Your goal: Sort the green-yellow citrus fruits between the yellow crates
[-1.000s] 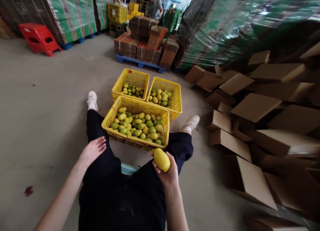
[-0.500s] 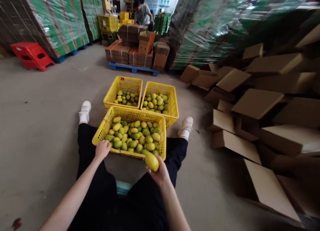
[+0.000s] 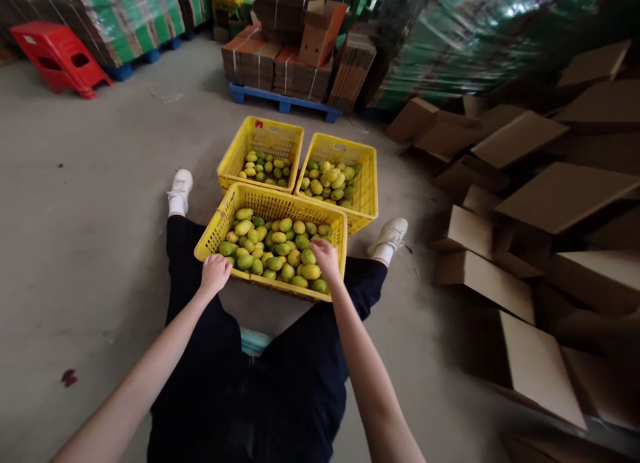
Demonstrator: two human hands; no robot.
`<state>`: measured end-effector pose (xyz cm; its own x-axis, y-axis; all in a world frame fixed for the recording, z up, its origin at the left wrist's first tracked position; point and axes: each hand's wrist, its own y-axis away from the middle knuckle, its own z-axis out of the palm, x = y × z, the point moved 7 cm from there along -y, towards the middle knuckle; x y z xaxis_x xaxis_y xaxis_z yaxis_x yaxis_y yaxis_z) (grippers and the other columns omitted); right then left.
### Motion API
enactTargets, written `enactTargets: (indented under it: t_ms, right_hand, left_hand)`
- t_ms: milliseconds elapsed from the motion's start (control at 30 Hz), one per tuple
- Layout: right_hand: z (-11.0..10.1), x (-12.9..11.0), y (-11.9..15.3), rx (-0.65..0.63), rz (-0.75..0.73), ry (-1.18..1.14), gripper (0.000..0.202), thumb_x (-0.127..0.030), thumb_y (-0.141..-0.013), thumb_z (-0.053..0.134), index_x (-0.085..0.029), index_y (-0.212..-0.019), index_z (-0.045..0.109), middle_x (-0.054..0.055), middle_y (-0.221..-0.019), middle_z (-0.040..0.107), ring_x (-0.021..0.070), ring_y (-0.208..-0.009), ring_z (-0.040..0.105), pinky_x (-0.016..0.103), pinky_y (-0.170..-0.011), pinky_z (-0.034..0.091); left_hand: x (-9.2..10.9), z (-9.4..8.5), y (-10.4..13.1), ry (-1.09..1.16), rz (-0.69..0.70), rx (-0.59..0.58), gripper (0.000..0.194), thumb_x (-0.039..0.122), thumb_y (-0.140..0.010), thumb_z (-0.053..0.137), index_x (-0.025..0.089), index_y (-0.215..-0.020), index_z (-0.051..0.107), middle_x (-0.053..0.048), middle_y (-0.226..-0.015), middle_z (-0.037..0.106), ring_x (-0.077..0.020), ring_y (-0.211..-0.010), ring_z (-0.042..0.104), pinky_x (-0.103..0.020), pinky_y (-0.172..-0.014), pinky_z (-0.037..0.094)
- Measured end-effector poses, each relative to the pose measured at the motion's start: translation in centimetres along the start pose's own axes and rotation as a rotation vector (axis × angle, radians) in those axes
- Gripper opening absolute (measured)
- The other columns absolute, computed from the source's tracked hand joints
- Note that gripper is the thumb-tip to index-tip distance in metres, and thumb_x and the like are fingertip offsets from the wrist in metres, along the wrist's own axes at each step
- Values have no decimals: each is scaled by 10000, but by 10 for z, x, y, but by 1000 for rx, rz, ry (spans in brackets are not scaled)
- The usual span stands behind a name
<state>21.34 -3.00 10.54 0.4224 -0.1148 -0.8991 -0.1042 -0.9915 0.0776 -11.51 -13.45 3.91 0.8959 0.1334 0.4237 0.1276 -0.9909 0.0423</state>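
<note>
Several yellow and green lemons [image 3: 281,249] fill the near yellow crate [image 3: 267,291], which stands between my legs. My left hand [image 3: 216,274] is closed over this crate's near left rim. Above the right end of the lemon pile is my right hand [image 3: 326,257], its fingers loosely apart and pointing inward, with no fruit visible in it. Behind stand two more yellow crates, the back left crate [image 3: 230,157] and the back right crate [image 3: 369,183], each with lemons inside.
Opened cardboard boxes [image 3: 500,283] lie heaped along the right. A blue pallet [image 3: 285,103] bears bundled flat cartons [image 3: 250,59] at the back. To the far left stands a red stool [image 3: 63,59]. Film-wrapped stacks [image 3: 133,23] rise behind it.
The large yellow lemon has left my right hand, which has moved forward from the near rim to over the pile. My left hand stays on the rim. The view has tilted down.
</note>
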Motion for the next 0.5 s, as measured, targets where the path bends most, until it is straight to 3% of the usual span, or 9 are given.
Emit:
enactTargets:
  t_ms: [67,167,333,500]
  right_hand:
    - [21,28,25,-58,50,78,35,-235,-717,631,-204,-734,636,58,-794,697,252,-852,670,429,-868,516]
    - [43,50,39,-153,81,156,69,-151,-705,640,-206,-685,604,50,-779,680,247,-908,659,399,-915,477]
    - [85,44,16,-335,49,282,96,-95,-734,640,-183,-768,620,71,-872,683,249,-995,623,370,-953,434]
    - [160,28,-17,-486,29,418,285,-130,-725,704,-151,-1001,636,144,-1084,675,303,-1117,580,404,-975,421]
  left_hand:
    - [-1,1,0,-12,4,-30,328,253,-914,400,203,-718,659,-165,-903,693,-320,-964,541,-461,-965,342]
    - [-1,1,0,-21,4,-73,322,240,-914,397,203,-745,668,-162,-924,692,-325,-977,528,-465,-977,329]
    - [4,1,2,-29,-29,-96,317,226,-916,388,207,-738,650,-148,-877,670,-315,-942,528,-452,-973,331]
    - [10,4,5,-29,-50,-66,329,227,-924,375,198,-773,666,-150,-841,642,-321,-914,524,-462,-962,328]
